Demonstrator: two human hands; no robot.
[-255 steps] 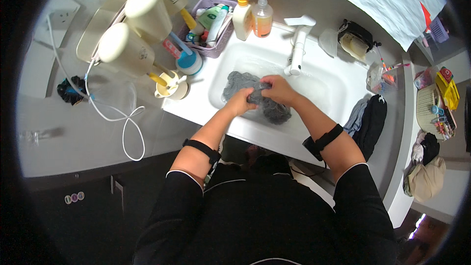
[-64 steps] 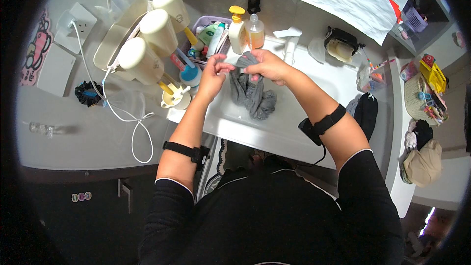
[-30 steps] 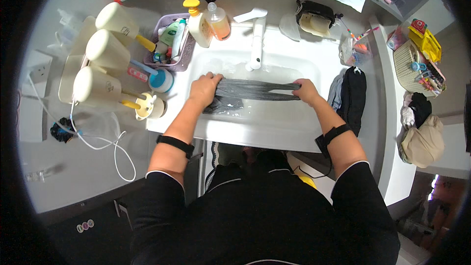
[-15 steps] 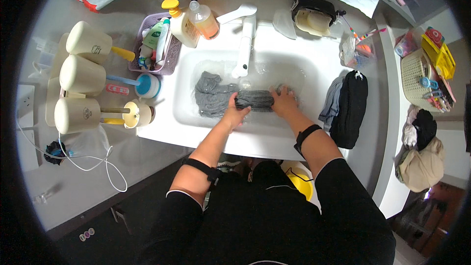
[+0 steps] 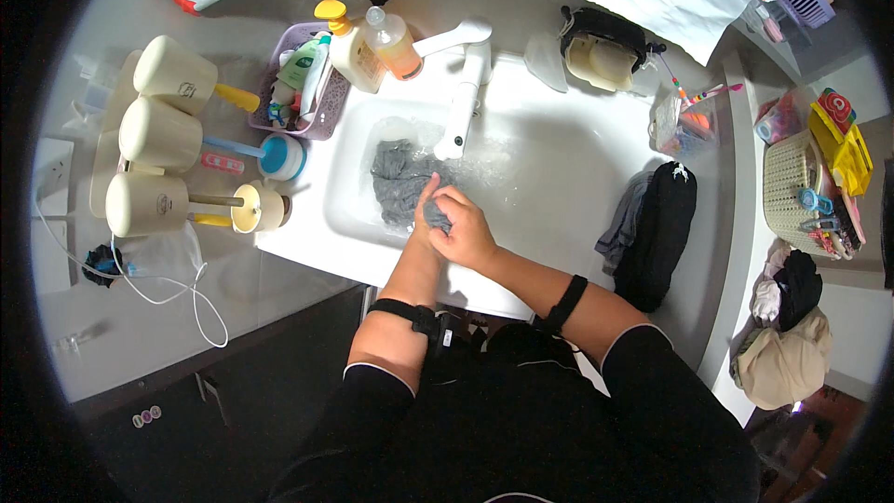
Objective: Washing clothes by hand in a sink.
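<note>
A wet dark-grey cloth garment (image 5: 396,184) lies bunched in shallow water at the left of the white sink (image 5: 577,261). My right hand (image 5: 468,235) is closed with its fingers curled round a fold of that garment. Pressed against it is my left hand (image 5: 424,214), its thumb pointing up and its other fingers mostly hidden, also holding the bunched cloth. The white faucet (image 5: 458,116) reaches over the sink just beyond my hands, and the water below it looks rippled and bubbly.
A folded black garment (image 5: 659,237) and a grey one (image 5: 622,224) lie at the sink's right edge. Behind left stand a pump bottle (image 5: 358,56), an orange-liquid bottle (image 5: 394,45) and a purple basket (image 5: 326,112). Cream cups (image 5: 158,135) hang on the left wall.
My right hand has moved left and come together with my left hand. The stretched length of grey garment is now bunched up between them.
</note>
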